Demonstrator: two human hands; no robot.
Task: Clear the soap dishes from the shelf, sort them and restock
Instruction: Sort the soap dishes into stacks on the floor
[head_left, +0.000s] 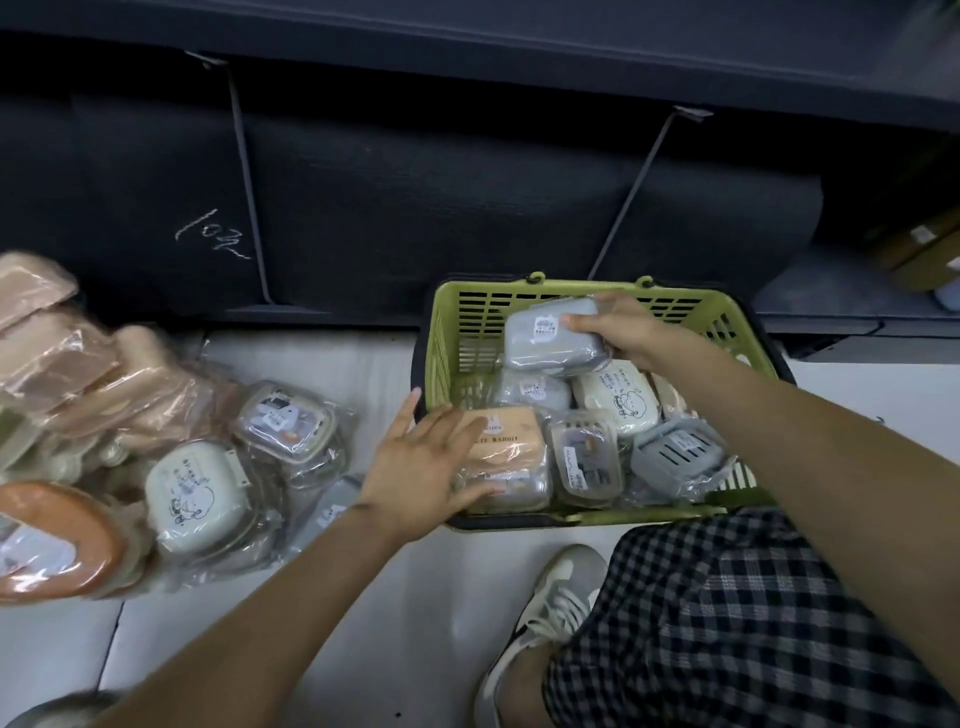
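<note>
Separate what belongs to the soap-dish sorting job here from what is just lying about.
Job:
grey soap dish, held by right hand
green basket of wrapped dishes
left hand over peach dish
floor pile of dishes

Lying about:
dark rolled mats
sneaker

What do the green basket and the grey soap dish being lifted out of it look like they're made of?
Green basket: likely rigid moulded plastic, matte, with slotted walls. Grey soap dish, held by the right hand: apparently matte plastic, wrapped in clear glossy film that wrinkles and glints.
</note>
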